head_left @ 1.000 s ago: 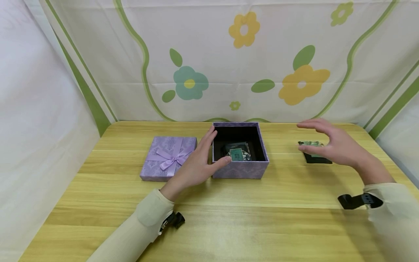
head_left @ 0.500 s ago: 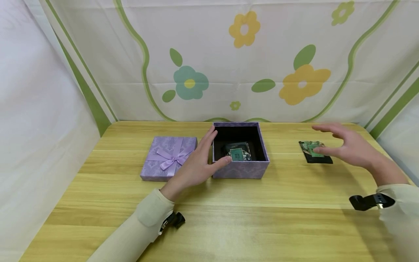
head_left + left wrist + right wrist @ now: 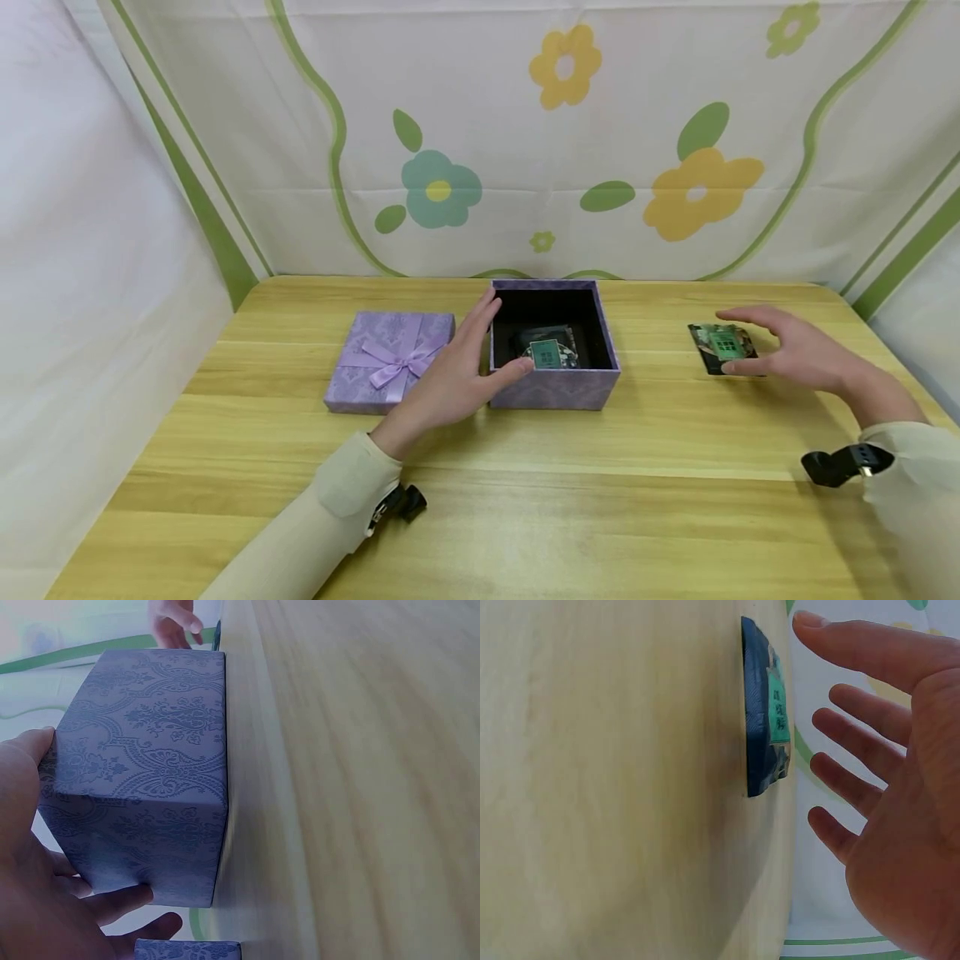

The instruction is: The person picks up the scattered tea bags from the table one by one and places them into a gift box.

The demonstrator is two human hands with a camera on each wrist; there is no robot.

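Beside the patterned square box (image 3: 553,388), a flat dark packet (image 3: 722,348).

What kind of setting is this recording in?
Likely a staged tabletop recording booth, not a lived-in room: a wooden table is enclosed by flower-print cloth on three sides, holding only a purple gift box, its lid and a packet.

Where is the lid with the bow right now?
In the head view the lid lies flat on the table, left of the open box, just beyond the left hand.
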